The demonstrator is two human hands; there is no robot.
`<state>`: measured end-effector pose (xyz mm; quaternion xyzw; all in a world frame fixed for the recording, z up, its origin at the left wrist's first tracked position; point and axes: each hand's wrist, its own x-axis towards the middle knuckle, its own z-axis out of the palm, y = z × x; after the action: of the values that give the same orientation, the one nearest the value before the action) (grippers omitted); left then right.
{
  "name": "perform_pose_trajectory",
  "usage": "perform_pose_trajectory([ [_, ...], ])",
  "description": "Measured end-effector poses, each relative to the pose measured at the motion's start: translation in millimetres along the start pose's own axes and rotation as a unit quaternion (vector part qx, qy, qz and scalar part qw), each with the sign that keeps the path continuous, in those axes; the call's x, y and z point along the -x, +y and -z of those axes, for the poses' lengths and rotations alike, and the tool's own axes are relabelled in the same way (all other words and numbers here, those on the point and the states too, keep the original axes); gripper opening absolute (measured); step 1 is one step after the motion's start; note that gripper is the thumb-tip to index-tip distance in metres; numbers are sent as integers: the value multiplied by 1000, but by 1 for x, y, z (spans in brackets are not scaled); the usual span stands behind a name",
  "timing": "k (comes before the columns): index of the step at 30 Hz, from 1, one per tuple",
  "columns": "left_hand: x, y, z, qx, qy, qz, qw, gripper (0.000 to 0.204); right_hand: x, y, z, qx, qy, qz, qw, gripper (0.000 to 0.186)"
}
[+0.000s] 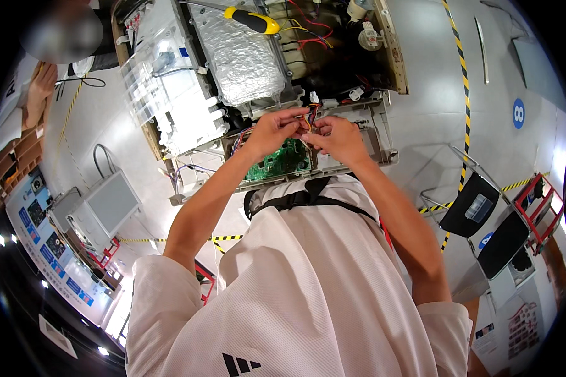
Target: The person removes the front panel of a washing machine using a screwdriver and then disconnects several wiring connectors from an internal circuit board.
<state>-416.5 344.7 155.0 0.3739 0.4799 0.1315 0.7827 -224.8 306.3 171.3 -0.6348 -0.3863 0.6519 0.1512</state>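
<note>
My left hand [274,133] and my right hand [342,141] meet over the near edge of an opened appliance. Both have their fingertips pinched on a bundle of thin coloured wires [312,115], red, orange and dark. What sits at the wire ends between the fingers is too small to make out. Just below my left hand lies a green circuit board [277,163] in a pale tray, partly covered by that hand. Beyond the hands is a silver foil-covered box [242,66]. A yellow and black screwdriver [253,20] rests across its far end.
White plastic housing [176,88] stands at the left of the foil box. Loose red and yellow wires [308,31] lie in the dark cavity at right. Another person's hand [41,88] is at far left. Black chairs [471,204] stand at right beside striped floor tape [464,81].
</note>
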Motion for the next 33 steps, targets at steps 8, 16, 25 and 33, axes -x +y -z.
perform_pose_trajectory([
  [8, 36, 1, 2, -93, 55, -32, 994, 35, -4, 17, 0, -198, -16, -61, 978, 24],
  [16, 81, -11, -14, -410, -17, -150, 899, 31, -4, 2, 18, -296, -78, -117, 945, 19],
  [25, 110, -8, -6, -485, -40, -113, 866, 30, -16, 1, 14, -403, -88, -97, 906, 14],
  [33, 124, -18, 1, -555, -8, -99, 826, 22, -24, -10, 23, -305, -73, -102, 944, 17],
])
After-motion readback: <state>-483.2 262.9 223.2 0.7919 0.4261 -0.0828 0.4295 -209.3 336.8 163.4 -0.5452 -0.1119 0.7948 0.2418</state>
